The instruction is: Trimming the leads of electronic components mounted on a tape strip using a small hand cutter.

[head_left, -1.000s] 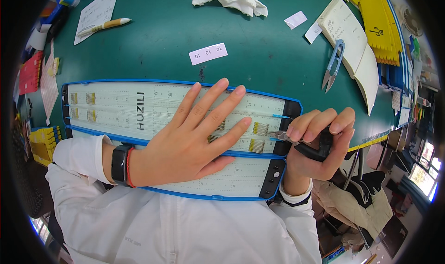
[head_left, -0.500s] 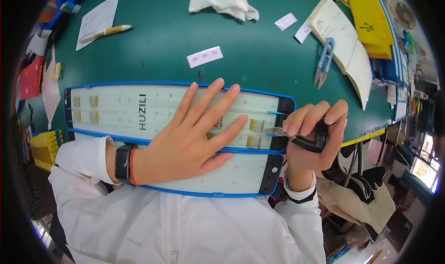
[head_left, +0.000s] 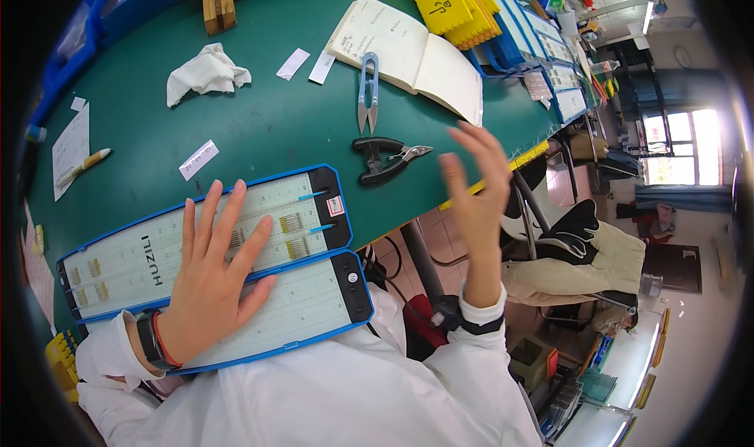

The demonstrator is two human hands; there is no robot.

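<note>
My left hand point(head_left: 216, 282) lies flat with spread fingers on a long blue-edged hinged case point(head_left: 323, 294), unfolded into two white ruled panels. Under and around it, short yellowish bundles of fine strands point(head_left: 291, 224) sit on the far panel. My right hand point(head_left: 481, 192) is raised past the table's right edge, fingers apart, holding nothing. Small black-handled pliers point(head_left: 399, 158) rest on the table between that hand and the case. Just beyond them lie blue-handled thread snips point(head_left: 363, 117), blades toward me.
A notebook point(head_left: 389, 42) lies opened behind the snips, near yellow folders point(head_left: 448, 11). White paper labels point(head_left: 198, 159), a crumpled white cloth point(head_left: 206, 71) and a pen point(head_left: 82, 166) on paper are spread over the green table point(head_left: 267, 125). A chair with clothes point(head_left: 581, 258) stands at right.
My right hand has let go of the pliers, which now lie on the table, and has moved away from the case. The view has swung right; my left hand stays on the case.
</note>
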